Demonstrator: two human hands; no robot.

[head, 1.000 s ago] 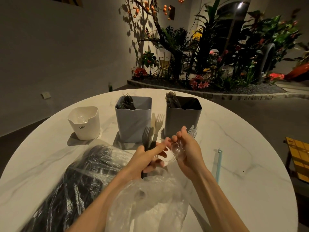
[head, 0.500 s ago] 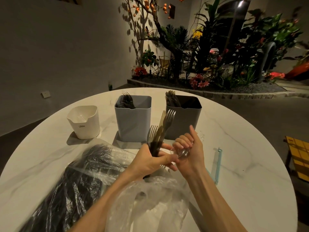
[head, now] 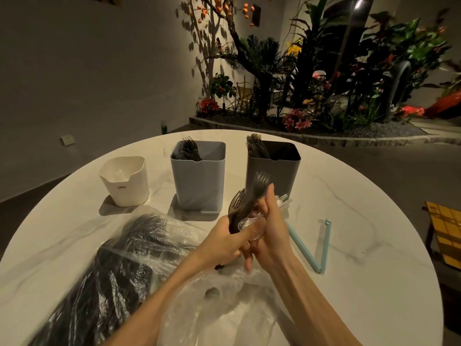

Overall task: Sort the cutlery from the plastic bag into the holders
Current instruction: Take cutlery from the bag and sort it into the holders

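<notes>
Right now I am gripping a bunch of dark plastic forks (head: 245, 203) in my left hand (head: 228, 242), fingers curled around the handles so the tines are pointing up at the centre of the frame, just in front of the dark grey holder (head: 273, 171). My right hand (head: 270, 231) is pressing in against the left one, its fingers wrapped around clear plastic spoons (head: 252, 224); one clear bowl is lying across my left thumb, and more clear pieces are poking out beyond my right knuckles. Below my wrists the plastic bag (head: 139, 268) is sprawling across the lower left of the frame on the white marble table (head: 361, 201), dark cutlery filling it. Across the upper middle of the table three holders are standing in a row: a white holder (head: 124, 182) at the left with clear pieces inside, a blue-grey holder (head: 198, 176) carrying dark forks, then the dark grey one carrying dark cutlery. A light blue bag clip (head: 321, 248) is lying open to the right of my hands.
</notes>
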